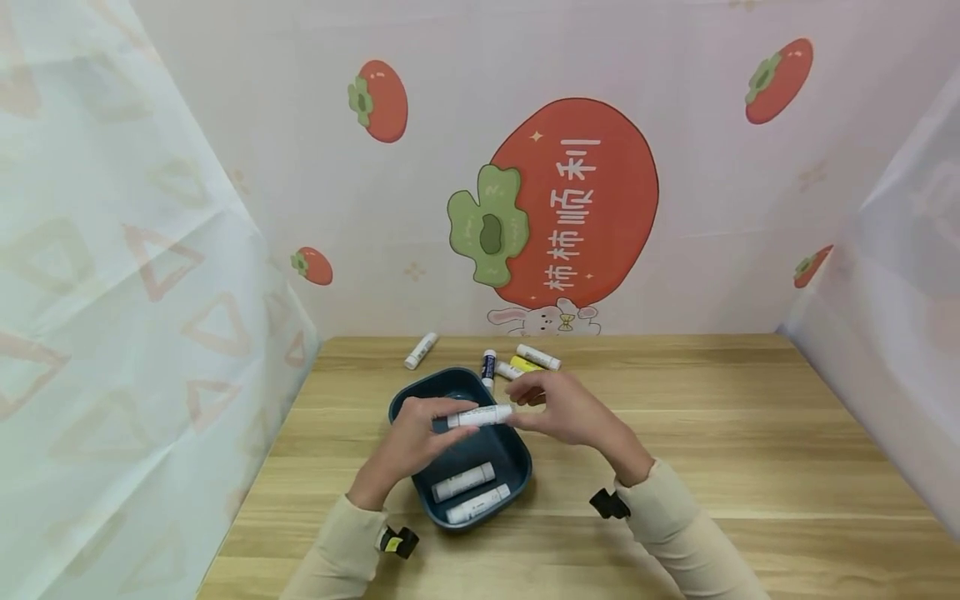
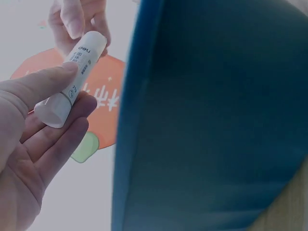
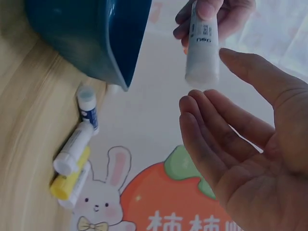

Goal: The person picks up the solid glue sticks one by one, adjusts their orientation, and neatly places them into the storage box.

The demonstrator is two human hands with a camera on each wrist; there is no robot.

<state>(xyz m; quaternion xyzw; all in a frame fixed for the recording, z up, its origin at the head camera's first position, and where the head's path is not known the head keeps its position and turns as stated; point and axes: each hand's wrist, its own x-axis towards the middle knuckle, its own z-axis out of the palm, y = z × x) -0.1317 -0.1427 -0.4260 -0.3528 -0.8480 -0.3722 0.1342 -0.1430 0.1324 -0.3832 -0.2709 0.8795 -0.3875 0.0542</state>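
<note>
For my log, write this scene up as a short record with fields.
Left hand: pinches a white glue stick
Right hand: relaxed near that stick's end; contact unclear
Bin: dark blue, two white sticks inside
Table: beyond the bin, one lone white stick; grouped rightward, one blue-labelled stick, one yellow stick, two other white sticks

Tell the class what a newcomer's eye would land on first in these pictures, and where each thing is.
First, probably, the big red persimmon printed on the backdrop behind the table. Next comes the white tube that the left hand holds above the dark blue bin, with the right hand close to its other end. A yellow tube also stands out, lying near the table's back edge.
</note>
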